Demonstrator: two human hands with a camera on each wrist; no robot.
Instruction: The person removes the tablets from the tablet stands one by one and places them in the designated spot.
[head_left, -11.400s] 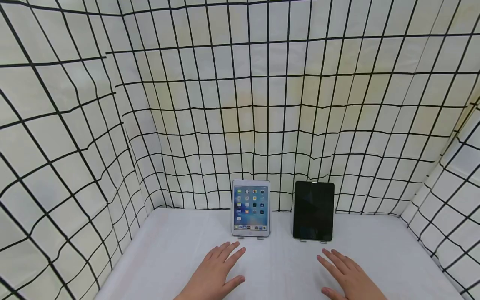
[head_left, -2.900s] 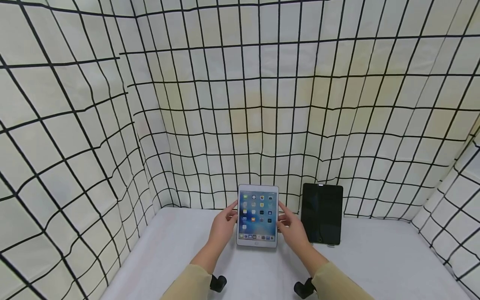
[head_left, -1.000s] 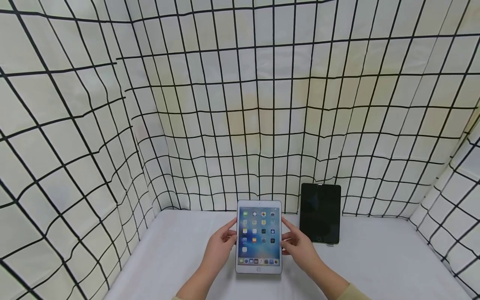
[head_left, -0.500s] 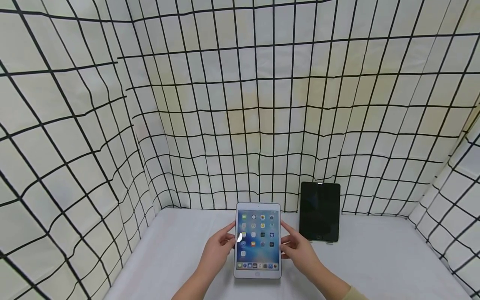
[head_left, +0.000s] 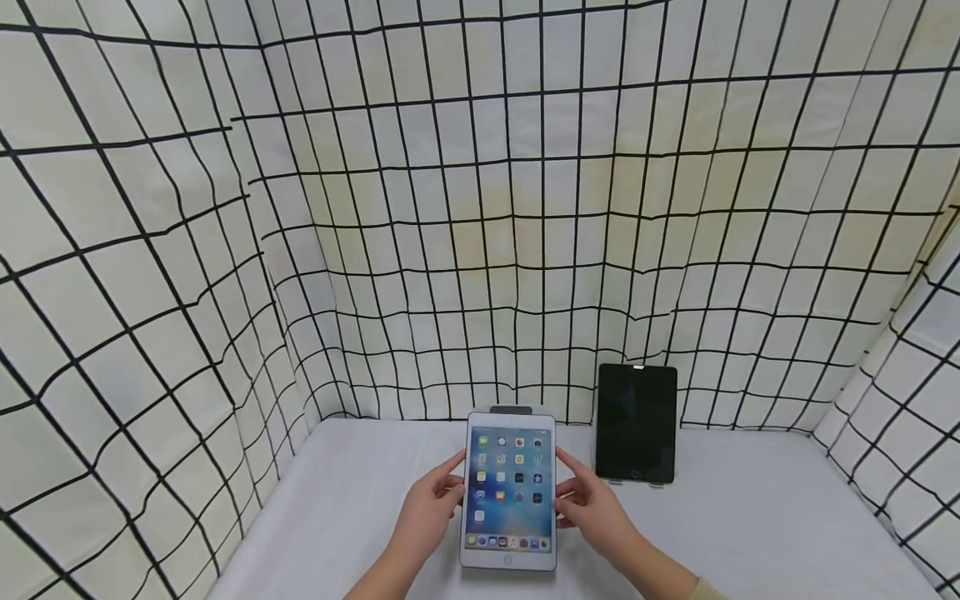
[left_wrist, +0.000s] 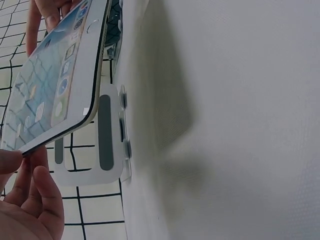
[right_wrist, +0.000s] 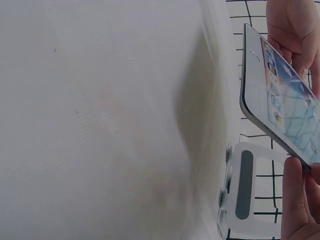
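A white-framed tablet point(head_left: 510, 492) with its screen lit and rows of app icons is held up off the table, its face tilted toward me. My left hand point(head_left: 427, 510) pinches its left edge between thumb and fingers. On the opposite edge, my right hand point(head_left: 594, 507) grips it the same way. Both wrist views show a gap between the tablet's lower edge and the white cloth. Behind it stands a light-coloured tablet stand with grey pads point(left_wrist: 105, 132), whose top just shows above the tablet in the head view.
A black tablet point(head_left: 636, 423), screen dark, leans on another stand to the right, close to my right hand. White cloth point(head_left: 750, 517) covers the table. White walls with a black grid point(head_left: 420, 250) close in the back and both sides.
Earlier both hands hovered open over the cloth while the white tablet rested on its stand. They then gripped its sides, lifted it off and brought it nearer, uncovering the stand's top.
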